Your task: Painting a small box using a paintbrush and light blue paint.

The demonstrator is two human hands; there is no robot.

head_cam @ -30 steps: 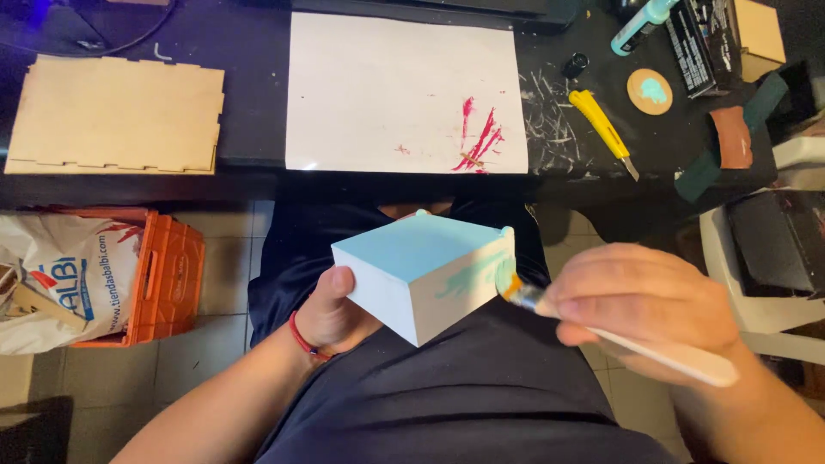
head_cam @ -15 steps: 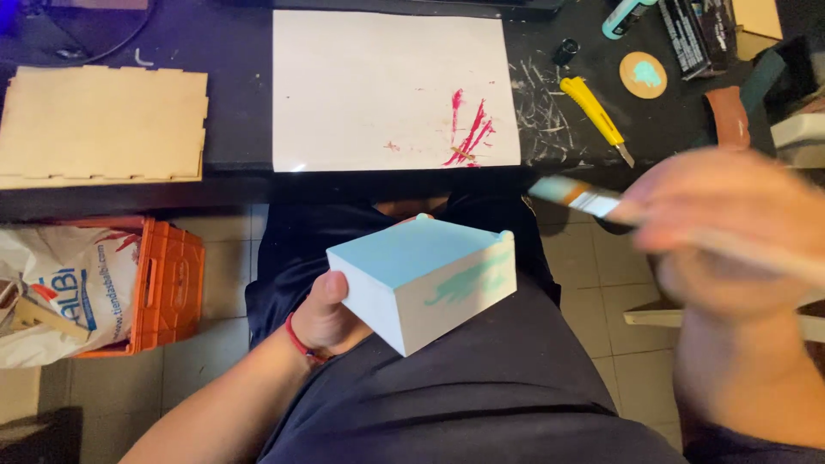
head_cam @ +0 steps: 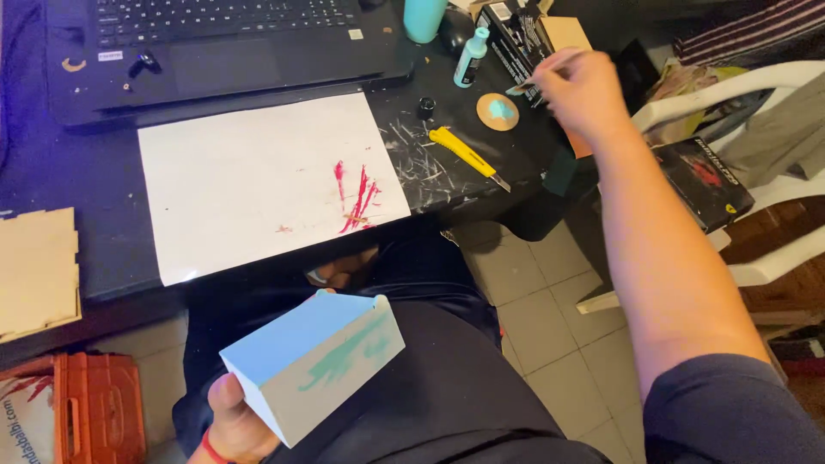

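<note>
My left hand (head_cam: 230, 421) holds a small box (head_cam: 314, 361) over my lap. The box has a pale blue top and a grey side with a teal paint smear. My right hand (head_cam: 580, 82) is stretched out over the far right of the black table, gripping a thin paintbrush (head_cam: 537, 76). The brush tip hangs just above and to the right of a round wooden disc (head_cam: 498, 111) with a dab of teal paint on it. A small teal paint bottle (head_cam: 470, 58) stands just behind the disc.
A white sheet (head_cam: 249, 180) with red paint streaks lies on the black table (head_cam: 86, 172), with a laptop (head_cam: 215, 43) behind it. A yellow utility knife (head_cam: 468, 156) lies by the disc. Wooden panels (head_cam: 34, 275) sit at the left, an orange crate (head_cam: 94, 404) below, a white chair (head_cam: 756, 223) at the right.
My right hand has left the box's side and swung up and right with the brush to the paint disc. The view has shifted, and the box sits lower left.
</note>
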